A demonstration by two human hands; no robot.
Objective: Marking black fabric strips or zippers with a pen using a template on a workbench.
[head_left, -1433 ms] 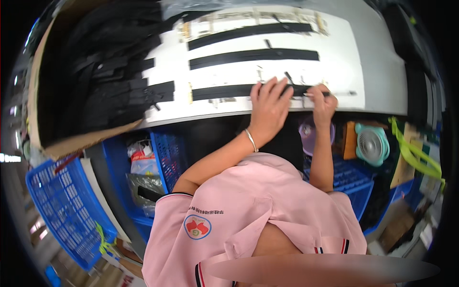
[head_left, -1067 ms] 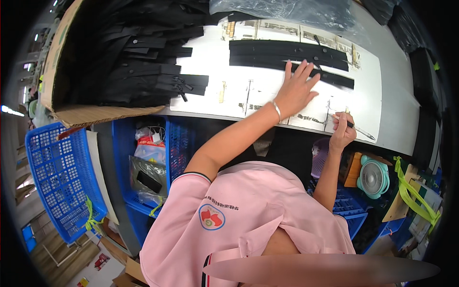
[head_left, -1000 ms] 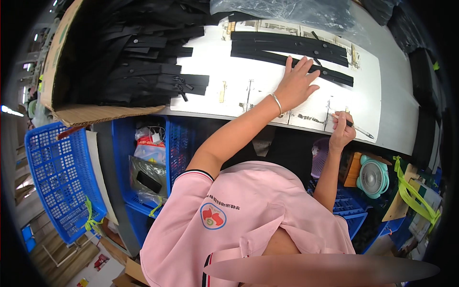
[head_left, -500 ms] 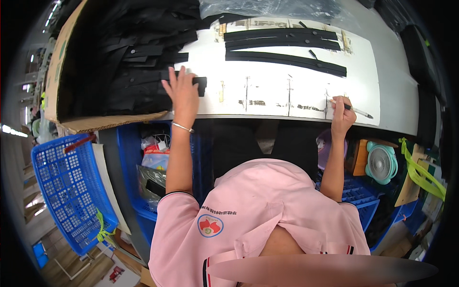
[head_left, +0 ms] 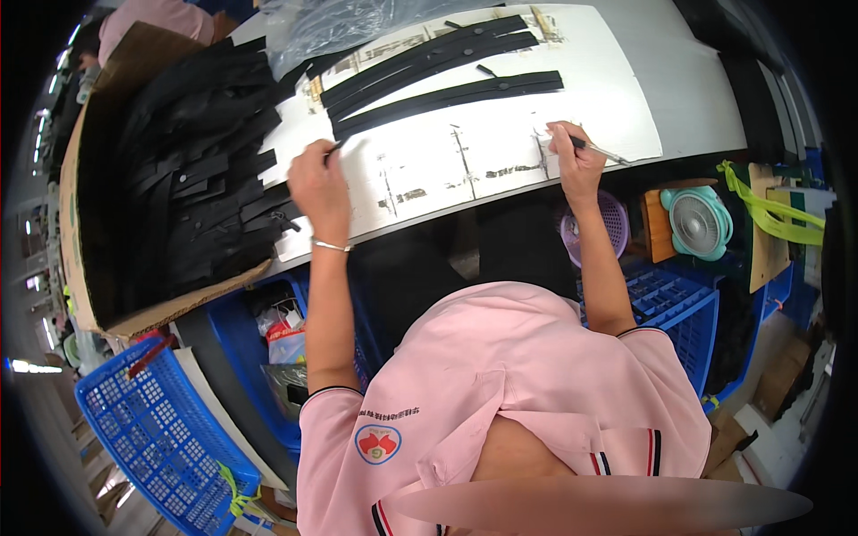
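My left hand (head_left: pixel 320 189) is closed in a pinch beside the box, with a small dark end of what looks like a black fabric strip (head_left: pixel 333 151) showing at its fingertips. The rest of that piece is hidden. In my right hand (head_left: pixel 579 170) is a pen (head_left: pixel 609 155), black at one end and clear along its barrel, slanting over the near edge of a white board (head_left: pixel 599 98). Dark marks and lines cover parts of the board. Across its far half lie a black strip (head_left: pixel 447 103) and, beyond it, overlapping black strips (head_left: pixel 424 67), with small round dots on them.
At the left a cardboard box (head_left: pixel 192 302) holds a heap of black strips (head_left: pixel 192 179). Clear plastic film (head_left: pixel 331 31) lies at the back. Below the table are blue baskets (head_left: pixel 165 438), a purple basket (head_left: pixel 612 228) and a teal fan (head_left: pixel 700 223). Another person's pink top (head_left: pixel 152 22) shows far left.
The view has turned, so the table now slants. My left hand, spread over a strip end at the box before, is now closed in a pinch. My right hand still grips the pen.
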